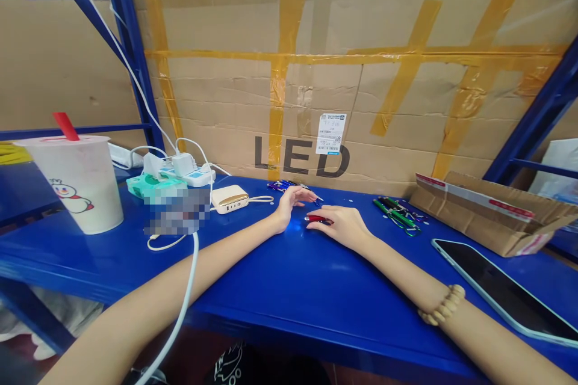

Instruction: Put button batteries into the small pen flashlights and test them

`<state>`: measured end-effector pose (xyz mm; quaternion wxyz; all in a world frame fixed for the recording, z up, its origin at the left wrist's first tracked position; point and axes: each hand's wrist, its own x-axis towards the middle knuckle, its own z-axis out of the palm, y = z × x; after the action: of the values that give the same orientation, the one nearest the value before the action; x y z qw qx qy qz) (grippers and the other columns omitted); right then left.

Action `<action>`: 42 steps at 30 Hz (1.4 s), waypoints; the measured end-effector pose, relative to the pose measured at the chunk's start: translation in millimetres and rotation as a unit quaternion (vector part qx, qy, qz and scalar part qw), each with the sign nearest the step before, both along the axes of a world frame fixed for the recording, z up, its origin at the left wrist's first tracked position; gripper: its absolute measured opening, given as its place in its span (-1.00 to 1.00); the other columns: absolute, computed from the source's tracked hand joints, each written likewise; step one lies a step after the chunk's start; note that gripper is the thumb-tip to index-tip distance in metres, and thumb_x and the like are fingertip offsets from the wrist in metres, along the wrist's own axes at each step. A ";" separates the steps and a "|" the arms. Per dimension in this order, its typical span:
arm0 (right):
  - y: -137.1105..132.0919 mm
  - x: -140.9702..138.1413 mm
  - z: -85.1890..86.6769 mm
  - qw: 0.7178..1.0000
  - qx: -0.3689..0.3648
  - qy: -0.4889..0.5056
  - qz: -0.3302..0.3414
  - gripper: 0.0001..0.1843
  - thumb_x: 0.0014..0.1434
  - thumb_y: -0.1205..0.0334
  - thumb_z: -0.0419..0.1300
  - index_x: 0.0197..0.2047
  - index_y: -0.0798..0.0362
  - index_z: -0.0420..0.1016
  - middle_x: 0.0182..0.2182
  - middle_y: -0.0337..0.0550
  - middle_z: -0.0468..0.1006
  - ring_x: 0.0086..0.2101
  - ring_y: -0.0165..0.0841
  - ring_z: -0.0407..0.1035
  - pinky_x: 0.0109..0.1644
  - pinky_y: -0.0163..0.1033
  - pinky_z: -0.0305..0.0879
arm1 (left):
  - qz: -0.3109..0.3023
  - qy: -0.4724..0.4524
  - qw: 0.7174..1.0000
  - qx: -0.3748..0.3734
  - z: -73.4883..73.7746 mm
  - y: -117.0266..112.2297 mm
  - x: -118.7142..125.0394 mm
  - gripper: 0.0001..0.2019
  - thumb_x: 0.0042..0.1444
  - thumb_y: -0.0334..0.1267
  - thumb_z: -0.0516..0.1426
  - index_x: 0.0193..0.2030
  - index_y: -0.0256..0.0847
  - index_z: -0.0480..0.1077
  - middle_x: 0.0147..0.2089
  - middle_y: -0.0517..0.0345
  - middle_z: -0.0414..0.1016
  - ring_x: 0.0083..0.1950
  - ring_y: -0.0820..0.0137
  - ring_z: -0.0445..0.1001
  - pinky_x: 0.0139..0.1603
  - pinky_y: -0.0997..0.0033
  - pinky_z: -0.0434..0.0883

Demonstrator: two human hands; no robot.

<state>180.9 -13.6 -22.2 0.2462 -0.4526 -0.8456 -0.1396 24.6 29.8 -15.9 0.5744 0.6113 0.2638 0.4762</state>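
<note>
My right hand point(345, 225) is closed on a small red flashlight point(317, 218) with a silver end, held low over the blue tabletop. A bright blue glow lies on the table just left of its tip. My left hand point(291, 207) is to the left of the glow, fingers stretched out and slightly curled, with nothing visible in it. Behind the left fingers lie several blue metal pieces point(282, 186), partly hidden. To the right of my right hand is a small pile of green metal pieces point(396, 213) with clips.
A lidded cup point(90, 192) with a red straw stands at left. Near it are a power strip point(194, 175) with plugs, a cream power bank point(230, 199) and a white cable point(187, 295). An open cardboard box point(469, 216) and a phone point(501, 289) lie at right. Taped cardboard point(217, 102) stands behind.
</note>
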 end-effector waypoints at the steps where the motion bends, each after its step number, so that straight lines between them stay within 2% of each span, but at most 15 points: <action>1: -0.1 0.1 0.3 1.000 0.000 -0.002 0.001 -0.71 0.09 -0.07 0.08 -0.21 -0.19 0.52 -0.32 -0.32 0.58 -0.33 -0.39 0.44 -0.44 -0.39 0.19 | 0.000 -0.002 1.000 -0.007 0.3 0.6 -0.1 -0.58 0.01 -0.12 -0.20 -0.43 -0.29 0.40 -0.26 0.01 0.50 -0.09 0.22 0.37 -0.02 0.20 0.17; 8: -0.3 -0.3 1.4 1.000 0.009 -0.017 -0.011 -0.67 0.12 -0.08 0.03 -0.19 -0.16 0.52 -0.28 -0.28 0.58 -0.28 -0.36 0.44 -0.36 -0.36 0.26 | 0.004 -0.002 1.000 -0.011 -1.3 6.1 0.2 -0.57 0.00 -0.10 -0.21 -0.44 -0.29 0.39 -0.26 0.00 0.50 -0.09 0.21 0.37 0.03 0.18 0.15; 17: 3.8 4.2 -1.4 0.999 0.032 -0.034 -0.017 -0.68 0.16 -0.04 0.00 -0.20 -0.14 0.51 -0.26 -0.28 0.57 -0.26 -0.36 0.44 -0.36 -0.36 0.26 | -0.008 -0.011 1.000 0.006 -3.3 6.2 2.2 -0.62 0.00 -0.15 -0.17 -0.48 -0.31 0.38 -0.34 0.01 0.49 -0.16 0.26 0.39 0.02 0.21 0.18; 23: 4.6 3.4 -2.0 0.999 0.031 -0.025 -0.015 -0.65 0.16 -0.06 -0.01 -0.18 -0.12 0.50 -0.25 -0.26 0.57 -0.28 -0.37 0.45 -0.36 -0.36 0.26 | 0.018 -0.002 1.000 0.001 -3.6 7.5 0.0 -0.59 0.03 -0.14 -0.20 -0.45 -0.31 0.38 -0.28 0.00 0.50 -0.11 0.25 0.39 0.05 0.18 0.17; 29: 4.3 4.1 -2.1 0.999 0.027 -0.032 -0.014 -0.67 0.16 -0.05 -0.01 -0.19 -0.13 0.50 -0.24 -0.28 0.57 -0.26 -0.36 0.45 -0.35 -0.35 0.28 | 0.011 0.012 0.999 0.034 -6.0 8.7 1.6 -0.61 0.02 -0.17 -0.19 -0.47 -0.30 0.39 -0.32 0.02 0.49 -0.15 0.28 0.40 0.05 0.21 0.19; 32: 4.8 5.0 -1.8 0.999 0.020 -0.034 -0.003 -0.67 0.15 -0.06 0.00 -0.21 -0.15 0.51 -0.25 -0.29 0.57 -0.26 -0.36 0.45 -0.36 -0.36 0.28 | 0.021 0.029 0.997 0.074 -7.5 8.6 1.6 -0.61 0.04 -0.18 -0.20 -0.47 -0.30 0.38 -0.33 0.04 0.47 -0.18 0.31 0.39 0.01 0.26 0.23; 37: 6.9 4.9 -2.2 0.999 0.015 -0.044 0.009 -0.64 0.14 -0.09 -0.01 -0.21 -0.14 0.52 -0.24 -0.28 0.57 -0.25 -0.34 0.45 -0.37 -0.36 0.28 | 0.022 0.138 0.965 0.221 -5.2 0.5 0.2 -0.69 0.06 -0.27 -0.17 -0.46 -0.26 0.36 -0.31 0.11 0.42 -0.17 0.37 0.34 -0.01 0.38 0.24; 39: 7.0 4.2 -2.6 0.999 0.008 -0.045 0.021 -0.64 0.14 -0.09 -0.01 -0.20 -0.15 0.52 -0.23 -0.28 0.57 -0.24 -0.34 0.45 -0.35 -0.35 0.29 | 0.023 0.147 0.958 0.246 -3.7 -3.2 0.1 -0.69 0.08 -0.26 -0.17 -0.43 -0.26 0.34 -0.30 0.10 0.40 -0.17 0.37 0.34 -0.01 0.39 0.24; 42: 6.3 3.6 -3.0 0.999 -0.011 -0.035 0.035 -0.66 0.13 -0.08 0.02 -0.18 -0.15 0.51 -0.23 -0.29 0.57 -0.25 -0.35 0.45 -0.32 -0.35 0.31 | 0.026 0.145 0.958 0.245 -2.2 -6.1 0.2 -0.71 0.09 -0.25 -0.17 -0.41 -0.27 0.33 -0.28 0.07 0.39 -0.17 0.36 0.34 -0.02 0.39 0.25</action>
<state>184.5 -7.3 -25.2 0.2162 -0.4208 -0.8703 -0.1369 24.8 23.8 -18.1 0.3501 0.7887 0.2357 0.4470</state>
